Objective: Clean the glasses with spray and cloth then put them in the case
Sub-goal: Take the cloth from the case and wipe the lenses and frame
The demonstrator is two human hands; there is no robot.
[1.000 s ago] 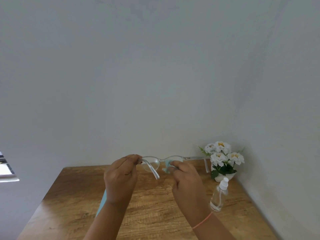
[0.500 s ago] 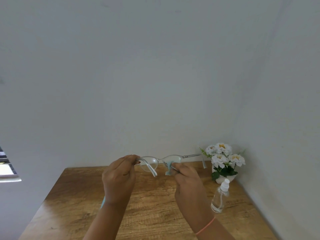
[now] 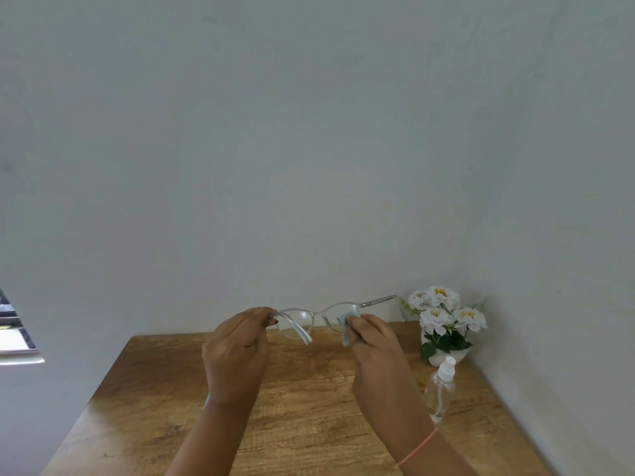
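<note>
Clear-framed glasses [image 3: 298,321] are held up above the wooden table [image 3: 302,400], arms unfolded. My left hand [image 3: 237,352] pinches the frame at its left hinge. My right hand [image 3: 374,345] presses a small light-blue cloth [image 3: 346,324] against the right lens, pinching it between fingers and thumb. The right arm of the glasses sticks out toward the flowers. A clear spray bottle [image 3: 439,389] with a white nozzle stands on the table, right of my right wrist. A sliver of something light blue shows beside my left wrist; the case is not clearly visible.
A white pot of white flowers [image 3: 443,324] stands in the back right corner against the walls. The table meets the wall at the back and on the right. A window edge [image 3: 13,334] shows at the far left.
The right hand and cloth shifted slightly on the right lens. The glasses tilted a little, right side higher. The left hand kept its hold.
</note>
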